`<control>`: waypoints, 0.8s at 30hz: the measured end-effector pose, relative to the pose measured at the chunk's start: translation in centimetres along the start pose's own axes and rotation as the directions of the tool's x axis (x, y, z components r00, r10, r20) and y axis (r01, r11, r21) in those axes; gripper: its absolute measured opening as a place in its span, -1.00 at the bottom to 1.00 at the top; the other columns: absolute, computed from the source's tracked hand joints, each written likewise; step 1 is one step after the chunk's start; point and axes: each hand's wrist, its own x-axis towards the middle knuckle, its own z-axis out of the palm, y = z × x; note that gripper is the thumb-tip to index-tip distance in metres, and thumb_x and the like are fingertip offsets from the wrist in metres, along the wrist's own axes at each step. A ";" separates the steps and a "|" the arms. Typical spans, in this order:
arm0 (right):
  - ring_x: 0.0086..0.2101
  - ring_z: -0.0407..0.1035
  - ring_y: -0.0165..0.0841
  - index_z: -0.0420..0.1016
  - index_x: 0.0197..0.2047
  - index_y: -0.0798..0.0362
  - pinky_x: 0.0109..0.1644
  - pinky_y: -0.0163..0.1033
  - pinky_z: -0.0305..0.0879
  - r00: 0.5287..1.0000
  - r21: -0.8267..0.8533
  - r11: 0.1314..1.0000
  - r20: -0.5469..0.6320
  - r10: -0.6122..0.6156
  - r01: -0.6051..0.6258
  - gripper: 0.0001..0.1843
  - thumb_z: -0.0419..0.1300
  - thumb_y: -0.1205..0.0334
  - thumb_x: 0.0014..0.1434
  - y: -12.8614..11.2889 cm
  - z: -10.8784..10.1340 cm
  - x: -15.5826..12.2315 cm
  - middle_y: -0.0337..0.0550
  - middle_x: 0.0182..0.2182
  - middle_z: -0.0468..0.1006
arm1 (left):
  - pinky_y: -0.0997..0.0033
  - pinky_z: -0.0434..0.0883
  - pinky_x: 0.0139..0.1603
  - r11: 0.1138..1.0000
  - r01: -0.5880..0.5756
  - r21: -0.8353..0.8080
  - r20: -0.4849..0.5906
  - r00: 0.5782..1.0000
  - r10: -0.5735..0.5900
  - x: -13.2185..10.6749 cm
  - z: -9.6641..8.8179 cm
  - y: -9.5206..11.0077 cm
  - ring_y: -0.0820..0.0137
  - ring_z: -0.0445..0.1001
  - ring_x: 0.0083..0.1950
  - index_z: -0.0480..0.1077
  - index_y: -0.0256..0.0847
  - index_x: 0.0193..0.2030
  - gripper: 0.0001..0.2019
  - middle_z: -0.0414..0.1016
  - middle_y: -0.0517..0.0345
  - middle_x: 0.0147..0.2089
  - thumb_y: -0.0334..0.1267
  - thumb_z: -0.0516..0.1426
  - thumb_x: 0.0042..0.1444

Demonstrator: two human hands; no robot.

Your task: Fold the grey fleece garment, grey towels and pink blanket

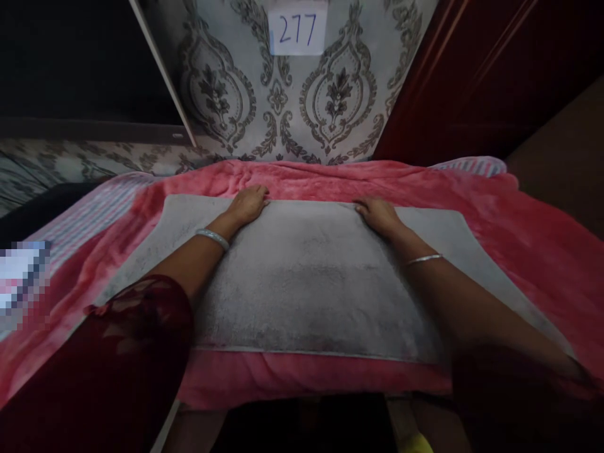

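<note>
A grey towel (311, 270) lies spread out and nearly flat on a pink-red plush blanket (302, 176). My left hand (250, 204) is at the towel's far edge, left of its middle, with the fingers curled on the cloth. At the same edge, farther right, my right hand (377, 216) has its fingers bent and closed on the border. The fingertips are partly hidden. Both forearms reach across the towel's sides and cover parts of it.
Beyond the blanket is a patterned wall with a paper marked 277 (298, 28). A dark screen (85, 63) stands at the upper left, a dark red wooden panel (453, 82) at the upper right. Striped cloth (94, 211) shows under the blanket; a blurred object (19, 277) lies left.
</note>
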 end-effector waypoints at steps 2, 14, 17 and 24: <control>0.15 0.28 0.01 0.39 0.27 0.03 0.19 0.14 0.20 0.995 -0.045 0.996 -0.048 -0.084 0.082 -0.50 0.02 0.06 0.35 -1.1 -1.2 -2.3 0.08 0.18 0.45 | 0.14 0.26 0.25 0.995 -0.102 -0.004 -0.041 0.994 0.102 -1.7 -1.0 0.4 0.11 0.35 0.26 0.28 -0.34 0.28 -0.51 0.39 -0.24 0.26 -0.17 0.02 0.27; 0.39 -0.09 0.02 0.00 0.47 -0.21 0.32 0.31 -0.02 0.953 -0.066 0.957 0.136 -0.272 0.283 -0.35 -0.16 -0.17 0.39 -3.1 0.0 -11.5 -0.13 0.45 -0.01 | -0.08 -0.22 0.49 0.925 -0.361 -0.116 0.211 0.901 0.378 -15.0 -1.1 3.4 0.14 -0.18 0.56 -0.05 0.02 0.50 -0.33 -0.11 0.04 0.56 0.17 -0.11 0.32; 0.38 -0.06 -0.01 0.04 0.46 -0.20 0.33 0.29 0.01 0.956 -0.062 0.959 0.124 -0.266 0.275 -0.36 -0.16 -0.15 0.39 -3.3 0.2 -10.9 -0.12 0.45 0.02 | -0.06 -0.18 0.49 0.920 -0.377 -0.104 0.196 0.900 0.391 -14.8 -0.9 3.5 0.15 -0.16 0.55 -0.03 -0.02 0.49 -0.33 -0.09 0.01 0.55 0.17 -0.11 0.32; 0.39 -0.07 -0.05 0.05 0.46 -0.17 0.35 0.33 -0.05 0.988 -0.151 0.988 0.157 0.004 0.020 -0.37 -0.20 -0.11 0.40 1.8 -2.1 -13.8 -0.15 0.45 0.01 | -0.13 -0.16 0.46 0.990 -0.119 0.071 0.229 0.968 0.100 -17.7 -3.3 0.0 0.10 -0.15 0.55 -0.03 -0.04 0.49 -0.35 -0.10 0.02 0.55 0.13 -0.16 0.33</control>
